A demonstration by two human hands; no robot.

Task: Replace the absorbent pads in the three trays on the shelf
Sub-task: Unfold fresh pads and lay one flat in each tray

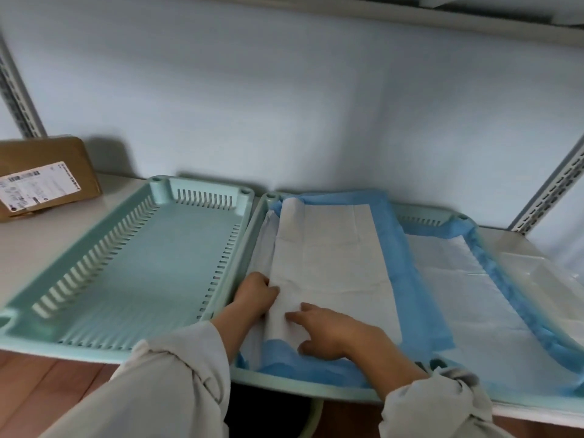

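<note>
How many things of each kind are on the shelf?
Green trays: 3, namely the left tray, the middle tray, the right tray
Blue-edged pads: 2, namely the middle pad, the right pad
Cardboard box: 1
Total: 6

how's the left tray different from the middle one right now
The left tray is bare, its slotted walls and ribbed floor showing; the middle tray holds a blue-edged white pad that hides its floor. No hand touches the left tray, while the left hand and right hand both work the pad's folded left side in the middle tray. Both trays are pale green and sit side by side on the shelf.
</note>
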